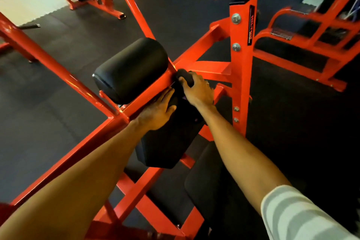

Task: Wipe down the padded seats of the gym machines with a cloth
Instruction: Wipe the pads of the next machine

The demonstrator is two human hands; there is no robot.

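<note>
**A:** Fingers (183, 80) of the right hand (198, 91) are curled tight round the cloth (184, 73), a dark wad held just right of the roller pad (130, 68), hard against the red beam (93, 142). What worries you?

**B:** The wad itself. Bunched that small, I'd guess it sweeps only a thin stripe. Jammed into that corner, it could also catch on the frame instead of sliding.

**A:** And the left hand (157, 111)?

**B:** Its fingers (167, 93) lie straight and pressed together on the top end of the flat pad (167, 146), below and right of the roller pad. It holds nothing. If the wipe comes back toward the person, that palm sits right in the path. The patch under it probably gets skipped or smeared.

**A:** So where is the cloth against the fingers?

**B:** Inside the right hand's curl, poking out past the fingertips toward the roller pad. It's just beyond the left fingertips. I can't tell whether they touch.

**A:** Anything else that could get missed?

**B:** Dark cloth on dark padding makes it hard to judge which part is done. The seat (210, 181), farther below and right of the roller pad, has no cloth on it yet, and neither does the roller pad.
</note>
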